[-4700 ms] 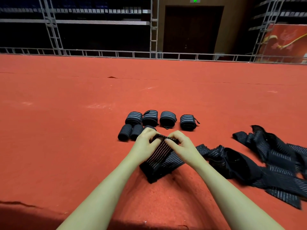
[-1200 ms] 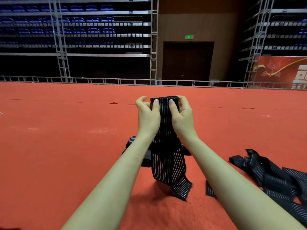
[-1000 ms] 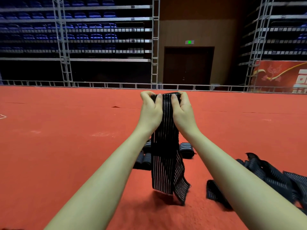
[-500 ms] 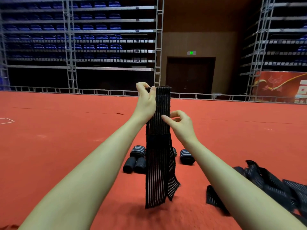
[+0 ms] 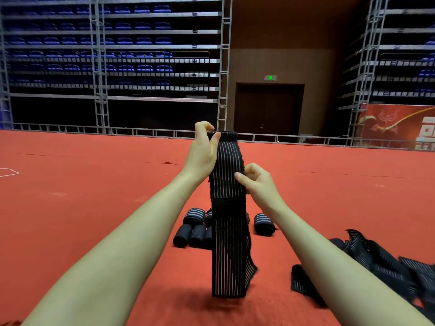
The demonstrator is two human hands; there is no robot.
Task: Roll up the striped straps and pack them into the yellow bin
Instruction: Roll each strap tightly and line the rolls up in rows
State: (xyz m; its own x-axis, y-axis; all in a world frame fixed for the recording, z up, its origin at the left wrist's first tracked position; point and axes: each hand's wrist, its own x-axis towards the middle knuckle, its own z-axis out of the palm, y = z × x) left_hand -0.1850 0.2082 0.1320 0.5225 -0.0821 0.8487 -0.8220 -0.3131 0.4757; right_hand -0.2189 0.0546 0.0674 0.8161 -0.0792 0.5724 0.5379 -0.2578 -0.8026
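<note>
The left hand (image 5: 204, 151) pinches the top end of a striped strap (image 5: 227, 217) that hangs upright over the red floor (image 5: 82, 198). The right hand (image 5: 257, 183) pinches its edge partway down. Rolled straps (image 5: 193, 228) lie behind; loose straps (image 5: 376, 267) lie at four o'clock.

L hand (image 5: 204, 152) pinches top of hanging striped strap (image 5: 227, 231), R hand (image 5: 259, 184) grips its edge at 3 o'clock; rolled straps (image 5: 191, 229) behind, loose pile (image 5: 386, 267) at 4 o'clock.
</note>
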